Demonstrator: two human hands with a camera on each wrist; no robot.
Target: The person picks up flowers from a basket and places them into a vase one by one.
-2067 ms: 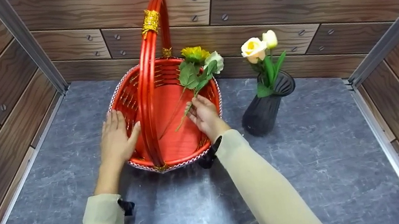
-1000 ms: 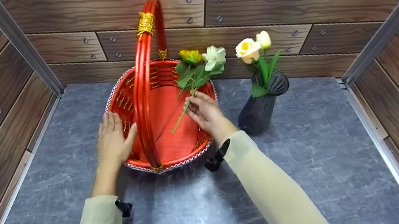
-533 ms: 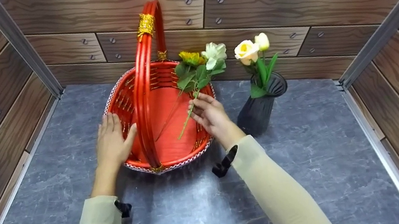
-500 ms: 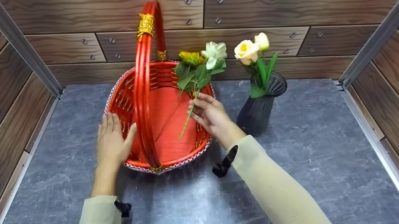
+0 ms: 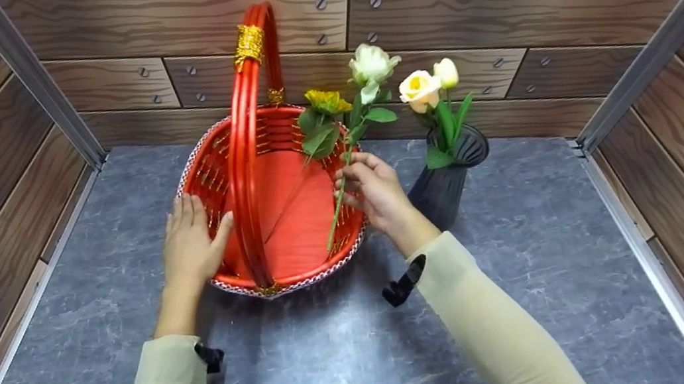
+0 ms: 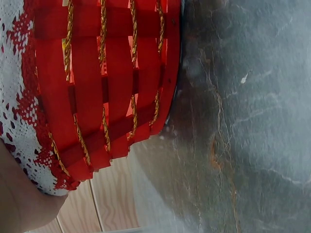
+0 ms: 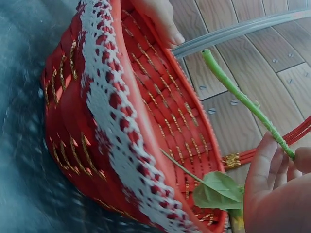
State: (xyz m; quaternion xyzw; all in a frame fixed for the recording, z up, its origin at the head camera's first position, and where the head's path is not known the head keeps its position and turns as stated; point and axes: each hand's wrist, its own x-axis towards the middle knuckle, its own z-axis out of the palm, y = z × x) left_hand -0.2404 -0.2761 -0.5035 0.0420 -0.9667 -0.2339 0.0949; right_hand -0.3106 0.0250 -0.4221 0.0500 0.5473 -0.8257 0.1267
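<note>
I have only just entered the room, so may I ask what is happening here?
A person's right hand pinches a white flower by its stem over a red basket, while the left hand rests against the basket. A yellow flower leans inside it. To the right, a dark vase holds two pale flowers.

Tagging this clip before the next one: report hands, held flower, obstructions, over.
Left hand rests on rim of red woven basket. Right hand pinches green-stemmed white flower, stem end free. Yellow leafy flower leans in basket; nothing visibly blocks white flower.
</note>
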